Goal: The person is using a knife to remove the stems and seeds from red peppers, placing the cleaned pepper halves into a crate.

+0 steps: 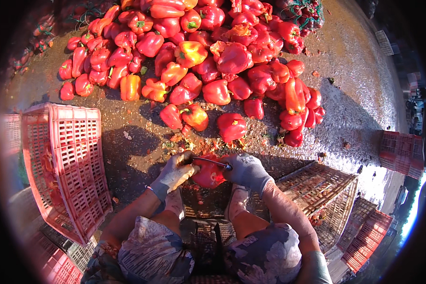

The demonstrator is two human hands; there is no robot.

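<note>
Both my hands wear grey knit gloves and meet over a red bell pepper (209,176) between my knees. My left hand (175,173) grips the pepper's left side, its thumb on the skin. In my right hand (246,173) is a thin metal tool (210,161), perhaps a narrow knife, lying across the top of the pepper. Its dark rod reaches from my right fist to the fingers of my left hand. Just beyond my hands, a single red pepper (231,127) rests on the wet ground (131,142).
A large heap of red and orange peppers (198,64) spreads ahead. At left a pink plastic crate (78,142) stands tilted, pepper pieces inside. Brown crates (316,188) sit close on my right, and a red crate (401,151) stands farther off. Green-netted peppers (303,14) lie at the back.
</note>
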